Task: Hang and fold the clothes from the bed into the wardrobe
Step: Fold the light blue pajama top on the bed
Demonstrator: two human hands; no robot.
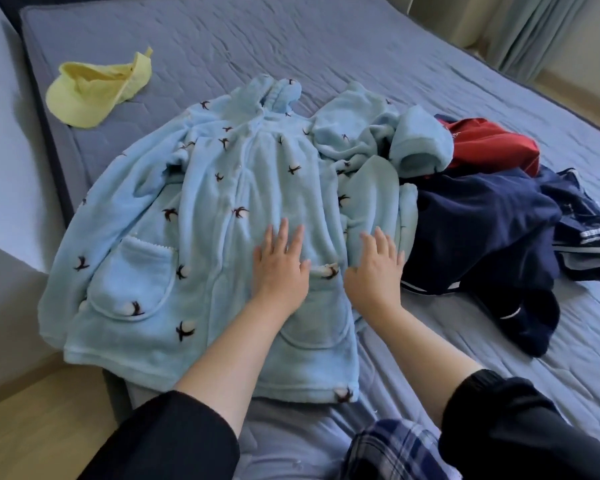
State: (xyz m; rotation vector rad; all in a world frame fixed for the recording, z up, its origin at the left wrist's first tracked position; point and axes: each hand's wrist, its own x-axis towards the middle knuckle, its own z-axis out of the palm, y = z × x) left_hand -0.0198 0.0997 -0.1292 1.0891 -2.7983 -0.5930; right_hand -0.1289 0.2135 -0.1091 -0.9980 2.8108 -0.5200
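Observation:
A light blue fleece robe [201,216] with small dark flower prints and two front pockets lies spread front-up on the blue-grey bed [326,39]. My left hand [279,265] lies flat on its middle, fingers straight. Flat too, my right hand [374,268] presses on the robe's right edge. A second light blue fleece piece [364,140] is bunched at the robe's upper right. To the right sit a pile of navy clothes [482,230] with white stripes and a red garment [489,143] behind it.
A yellow cap [94,95] lies on the far left of the mattress. A grey padded bed frame [4,161] runs along the left, with wooden floor [39,410] below it. Curtains [534,32] hang at the far right. A plaid cloth [395,448] shows at the bottom.

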